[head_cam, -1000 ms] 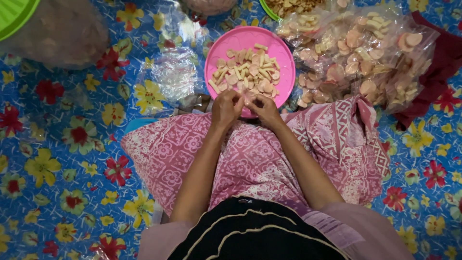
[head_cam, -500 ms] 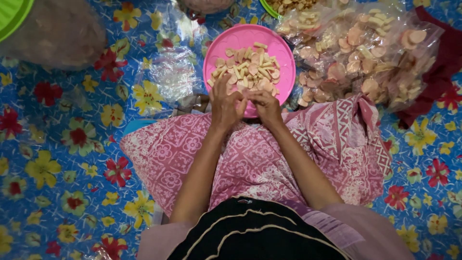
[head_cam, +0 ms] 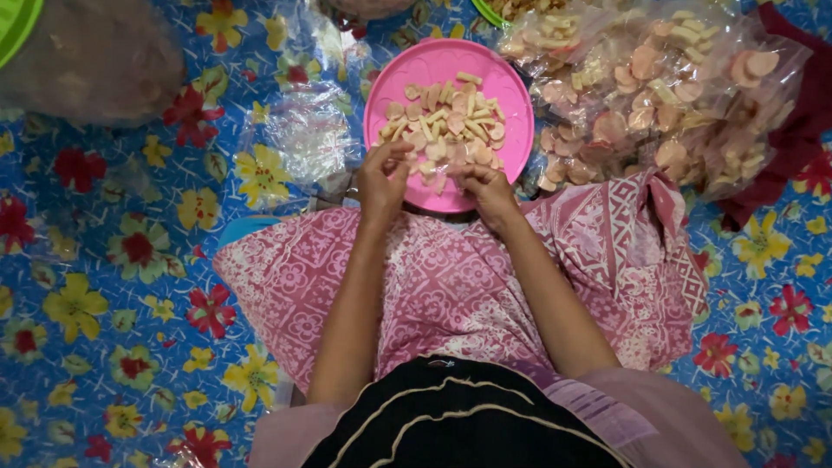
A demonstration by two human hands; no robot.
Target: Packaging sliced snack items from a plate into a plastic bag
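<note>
Hovering over the pink plate [head_cam: 520,95], both hands pinch crackers; stick-shaped pieces [head_cam: 451,121] lie at mixed angles.

Left hand [head_cam: 381,178] and right hand [head_cam: 485,186] pinch small pieces.

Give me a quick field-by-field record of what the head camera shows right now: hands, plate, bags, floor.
left hand: at the near rim of the pink plate, fingers curled over the snack pieces; grip unclear
right hand: at the same rim, apart from the left
plate contents: pale sticks and pinkish rounds
clear bags: right of the plate, filled with similar pieces
floor: blue flowered mat
</note>
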